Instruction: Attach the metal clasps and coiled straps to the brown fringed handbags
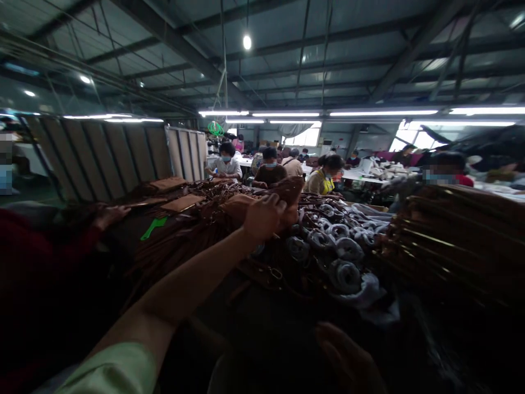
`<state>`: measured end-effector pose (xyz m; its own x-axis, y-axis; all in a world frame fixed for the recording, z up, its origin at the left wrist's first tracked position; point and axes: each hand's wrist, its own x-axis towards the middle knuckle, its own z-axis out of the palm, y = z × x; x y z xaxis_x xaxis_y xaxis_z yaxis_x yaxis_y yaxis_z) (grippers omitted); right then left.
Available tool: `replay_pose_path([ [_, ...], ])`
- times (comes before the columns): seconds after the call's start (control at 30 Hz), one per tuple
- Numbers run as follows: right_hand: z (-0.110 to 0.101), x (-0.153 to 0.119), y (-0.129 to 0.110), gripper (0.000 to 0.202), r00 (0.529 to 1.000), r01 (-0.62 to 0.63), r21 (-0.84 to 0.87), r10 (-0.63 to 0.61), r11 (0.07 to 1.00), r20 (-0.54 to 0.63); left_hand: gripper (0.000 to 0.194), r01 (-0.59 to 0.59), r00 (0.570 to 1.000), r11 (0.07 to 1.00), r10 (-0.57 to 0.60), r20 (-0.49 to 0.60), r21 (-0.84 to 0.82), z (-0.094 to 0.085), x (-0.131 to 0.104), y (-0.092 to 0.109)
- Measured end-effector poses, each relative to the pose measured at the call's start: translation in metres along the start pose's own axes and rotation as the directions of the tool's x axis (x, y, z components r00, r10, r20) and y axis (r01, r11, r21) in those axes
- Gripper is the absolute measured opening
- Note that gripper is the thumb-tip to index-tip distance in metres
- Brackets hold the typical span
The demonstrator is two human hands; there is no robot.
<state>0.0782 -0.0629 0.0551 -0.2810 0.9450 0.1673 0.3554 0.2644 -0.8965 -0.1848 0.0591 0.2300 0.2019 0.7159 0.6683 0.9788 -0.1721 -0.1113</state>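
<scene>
My left hand (264, 218) is stretched far forward over the cluttered table, its fingers closed on a brown leather piece (293, 191) that stands up above the heap. Under and beside it lie brown leather straps (176, 246), and a metal ring (275, 272) shows on one strap just below the wrist. Wrapped coils (346, 249) in pale plastic lie right of the hand. My right hand (348, 355) is low in the dark foreground, near the table edge, fingers stretched out and seemingly holding nothing; shadow hides much of it.
A tall stack of brown leather pieces (451, 246) stands at the right. At the left, a co-worker's hand (110, 215) rests by the heap, near a green flat tool (153, 227). Ribbed panels (102, 158) rise behind. Several people sit at tables farther back.
</scene>
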Motion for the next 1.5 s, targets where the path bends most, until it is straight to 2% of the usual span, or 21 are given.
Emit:
replay_pose_path([
  [0.07, -0.006, 0.016, 0.003, 0.06, 0.984, -0.124, 0.397, 0.165, 0.91, -0.071, 0.019, -0.081, 0.993, 0.992, 0.088, 0.08, -0.095, 0.001, -0.028, 0.067],
  [0.13, -0.013, 0.025, 0.012, 0.071, 0.953, -0.204, 0.638, 0.3, 0.742, -0.044, 0.017, -0.108, 0.967, 0.961, 0.161, 0.198, -0.256, 0.014, -0.07, 0.129],
  [0.2, -0.018, 0.025, 0.025, 0.068, 0.924, -0.273, 0.702, 0.382, 0.658, 0.0, 0.018, -0.059, 0.907, 0.86, 0.257, 0.332, -0.507, 0.032, -0.117, 0.177],
  [0.27, -0.021, 0.017, 0.041, 0.055, 0.895, -0.315, 0.683, 0.445, 0.659, -0.017, 0.04, 0.049, 0.833, 0.674, 0.379, 0.402, -0.737, 0.046, -0.159, 0.201],
  [0.3, -0.022, 0.013, 0.049, 0.048, 0.884, -0.317, 0.669, 0.466, 0.672, -0.049, 0.04, 0.124, 0.847, 0.596, 0.353, 0.398, -0.793, 0.05, -0.175, 0.204],
  [0.37, -0.024, 0.004, 0.061, 0.04, 0.863, -0.3, 0.657, 0.491, 0.692, -0.123, 0.032, 0.272, 0.903, 0.534, 0.145, 0.403, -0.8, 0.053, -0.197, 0.197],
  [0.43, -0.025, 0.0, 0.069, 0.036, 0.849, -0.277, 0.657, 0.499, 0.702, -0.175, 0.021, 0.398, 0.904, 0.56, -0.106, 0.413, -0.727, 0.051, -0.205, 0.182],
  [0.5, -0.027, -0.001, 0.071, 0.036, 0.844, -0.273, 0.656, 0.502, 0.704, -0.187, 0.016, 0.463, 0.878, 0.62, -0.22, 0.426, -0.634, 0.051, -0.205, 0.171],
  [0.57, -0.03, -0.001, 0.07, 0.037, 0.845, -0.265, 0.66, 0.5, 0.702, -0.192, 0.018, 0.478, 0.843, 0.664, -0.163, 0.513, -0.575, 0.052, -0.203, 0.169],
  [0.7, -0.035, -0.008, 0.066, 0.037, 0.842, -0.28, 0.686, 0.515, 0.672, -0.161, 0.031, 0.519, 0.653, 0.645, 0.124, 0.747, -0.561, 0.06, -0.206, 0.185],
  [0.77, -0.036, -0.014, 0.064, 0.035, 0.852, -0.285, 0.71, 0.51, 0.644, -0.12, 0.035, 0.557, 0.653, 0.616, 0.088, 0.752, -0.557, 0.064, -0.209, 0.194],
  [0.83, -0.037, -0.018, 0.063, 0.033, 0.868, -0.259, 0.746, 0.487, 0.613, -0.099, 0.037, 0.621, 0.68, 0.507, 0.032, 0.732, -0.598, 0.069, -0.212, 0.202],
  [0.87, -0.037, -0.019, 0.062, 0.032, 0.874, -0.242, 0.762, 0.475, 0.6, -0.097, 0.04, 0.666, 0.675, 0.402, 0.035, 0.737, -0.629, 0.073, -0.213, 0.207],
  [0.97, -0.039, -0.022, 0.06, 0.032, 0.872, -0.23, 0.785, 0.48, 0.575, -0.096, 0.051, 0.781, 0.614, 0.041, 0.127, 0.779, -0.623, 0.083, -0.218, 0.223],
  [1.03, -0.04, -0.023, 0.06, 0.034, 0.856, -0.254, 0.777, 0.507, 0.576, -0.096, 0.049, 0.811, 0.584, -0.084, 0.162, 0.795, -0.578, 0.088, -0.222, 0.233],
  [1.1, -0.04, -0.024, 0.062, 0.036, 0.851, -0.295, 0.716, 0.515, 0.633, -0.105, 0.041, 0.798, 0.599, -0.041, 0.155, 0.786, -0.601, 0.088, -0.226, 0.24],
  [1.13, -0.04, -0.025, 0.063, 0.038, 0.851, -0.325, 0.641, 0.511, 0.696, -0.123, 0.036, 0.779, 0.615, 0.044, 0.143, 0.775, -0.626, 0.086, -0.227, 0.242],
  [1.23, -0.038, -0.031, 0.07, 0.04, 0.835, -0.419, 0.218, 0.468, 0.882, -0.289, 0.024, 0.635, 0.631, 0.469, 0.142, 0.763, -0.613, 0.075, -0.228, 0.243],
  [1.33, -0.039, -0.035, 0.078, 0.039, 0.815, -0.469, -0.103, 0.386, 0.877, -0.432, 0.024, 0.411, 0.63, 0.792, 0.111, 0.769, -0.451, 0.061, -0.22, 0.237],
  [1.43, -0.05, -0.036, 0.085, 0.043, 0.819, -0.465, -0.123, 0.373, 0.877, -0.435, 0.027, 0.284, 0.652, 0.9, 0.071, 0.755, -0.33, 0.053, -0.208, 0.212],
  [1.5, -0.064, -0.036, 0.089, 0.041, 0.806, -0.468, -0.082, 0.388, 0.88, -0.446, 0.028, 0.272, 0.658, 0.933, 0.0, 0.753, -0.237, 0.05, -0.202, 0.18],
])
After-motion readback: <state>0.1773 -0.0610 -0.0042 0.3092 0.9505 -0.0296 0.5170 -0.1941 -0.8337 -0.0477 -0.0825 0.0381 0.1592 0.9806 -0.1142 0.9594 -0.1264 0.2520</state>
